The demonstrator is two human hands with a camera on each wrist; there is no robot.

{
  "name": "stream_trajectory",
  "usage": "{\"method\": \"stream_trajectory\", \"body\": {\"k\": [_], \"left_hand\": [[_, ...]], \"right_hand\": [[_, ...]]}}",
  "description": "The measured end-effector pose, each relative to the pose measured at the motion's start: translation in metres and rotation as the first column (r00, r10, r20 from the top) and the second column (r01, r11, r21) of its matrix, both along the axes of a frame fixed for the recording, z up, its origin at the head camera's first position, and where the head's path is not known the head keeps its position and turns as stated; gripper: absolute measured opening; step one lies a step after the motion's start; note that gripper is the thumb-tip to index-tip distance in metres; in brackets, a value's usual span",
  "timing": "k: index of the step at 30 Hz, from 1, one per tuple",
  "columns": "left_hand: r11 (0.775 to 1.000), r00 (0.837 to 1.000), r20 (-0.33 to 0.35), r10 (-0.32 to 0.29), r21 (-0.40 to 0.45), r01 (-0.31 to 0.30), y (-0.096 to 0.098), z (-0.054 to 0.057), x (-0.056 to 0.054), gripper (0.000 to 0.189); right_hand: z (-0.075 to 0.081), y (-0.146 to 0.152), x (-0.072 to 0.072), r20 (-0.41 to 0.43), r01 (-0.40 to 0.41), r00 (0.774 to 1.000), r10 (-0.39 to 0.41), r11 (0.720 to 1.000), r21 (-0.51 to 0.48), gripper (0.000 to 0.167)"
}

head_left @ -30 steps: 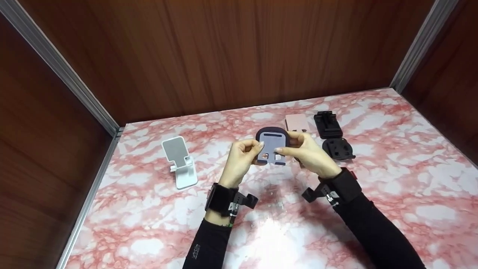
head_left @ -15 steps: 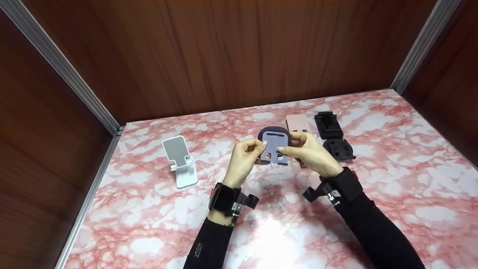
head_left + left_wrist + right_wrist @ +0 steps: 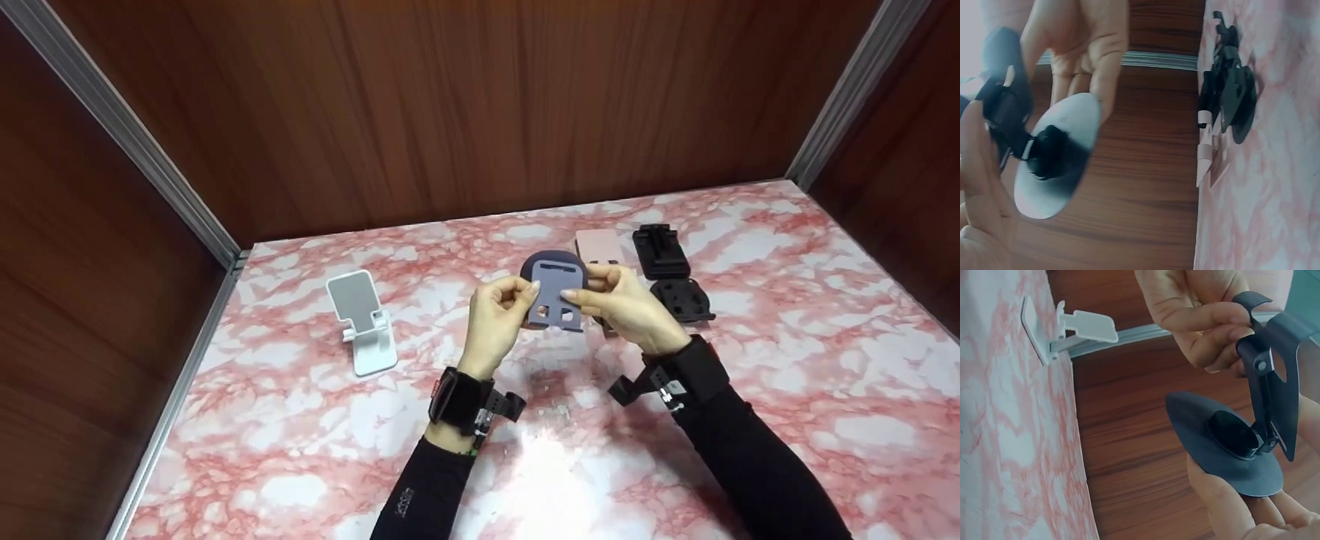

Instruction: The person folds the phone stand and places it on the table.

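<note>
A dark blue-grey phone stand (image 3: 555,285) is held up above the table between both hands. It has a slotted plate with two small hooks, a hinged arm and a round base (image 3: 1196,427). My left hand (image 3: 493,322) pinches the plate's lower left side, near the hooks; in the right wrist view its fingers (image 3: 1219,318) curl by the hook end. My right hand (image 3: 626,307) grips from the right, thumb on the plate and other fingers behind at the round base. Base and plate stand apart, joined by the arm.
On the left stands an unfolded white phone stand (image 3: 364,322). Behind my right hand lie a pink stand (image 3: 598,246), a folded black stand (image 3: 660,251) and a round black stand (image 3: 681,300). Brown wood-look panels (image 3: 480,112) enclose the marbled table (image 3: 300,435).
The phone stand and my left hand have shifted slightly to the right. The plate's tilt has altered a little. My right hand has barely moved, and both hands keep their hold.
</note>
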State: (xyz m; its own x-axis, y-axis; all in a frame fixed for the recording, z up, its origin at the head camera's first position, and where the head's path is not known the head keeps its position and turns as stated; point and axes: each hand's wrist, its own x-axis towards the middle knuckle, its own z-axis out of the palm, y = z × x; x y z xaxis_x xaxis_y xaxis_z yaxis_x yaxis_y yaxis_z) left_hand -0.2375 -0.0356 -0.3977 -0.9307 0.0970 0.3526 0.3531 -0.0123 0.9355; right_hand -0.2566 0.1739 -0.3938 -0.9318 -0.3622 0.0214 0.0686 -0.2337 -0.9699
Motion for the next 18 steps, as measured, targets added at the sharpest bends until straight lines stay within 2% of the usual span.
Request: {"method": "stream_trajectory", "body": {"k": [3, 7, 11, 16, 18], "left_hand": [[0.998, 0.998, -0.035, 0.05, -0.031, -0.051, 0.003, -0.002, -0.002, 0.022], [0.999, 0.999, -0.017, 0.048, -0.018, -0.049, 0.005, -0.003, -0.002, 0.022], [0.998, 0.999, -0.009, 0.047, -0.029, -0.048, 0.006, -0.005, -0.003, 0.021], [0.985, 0.987, -0.065, 0.145, -0.09, -0.15, 0.002, -0.009, -0.007, 0.017], [0.983, 0.986, -0.06, 0.157, -0.089, -0.161, 0.0, -0.011, -0.009, 0.024]], "right_hand": [[0.002, 0.0, 0.0, 0.011, 0.01, 1.0, -0.01, 0.999, -0.044, 0.033], [0.003, 0.0, 0.0, 0.007, 0.006, 1.0, -0.006, 0.999, -0.045, 0.032], [0.003, 0.003, -0.001, -0.009, 0.013, 1.0, -0.013, 1.0, 0.005, 0.034], [0.003, 0.005, -0.001, -0.029, 0.024, 0.999, -0.021, 0.996, 0.08, 0.03], [0.003, 0.006, -0.001, -0.03, 0.026, 0.999, -0.023, 0.995, 0.095, 0.024]]}}
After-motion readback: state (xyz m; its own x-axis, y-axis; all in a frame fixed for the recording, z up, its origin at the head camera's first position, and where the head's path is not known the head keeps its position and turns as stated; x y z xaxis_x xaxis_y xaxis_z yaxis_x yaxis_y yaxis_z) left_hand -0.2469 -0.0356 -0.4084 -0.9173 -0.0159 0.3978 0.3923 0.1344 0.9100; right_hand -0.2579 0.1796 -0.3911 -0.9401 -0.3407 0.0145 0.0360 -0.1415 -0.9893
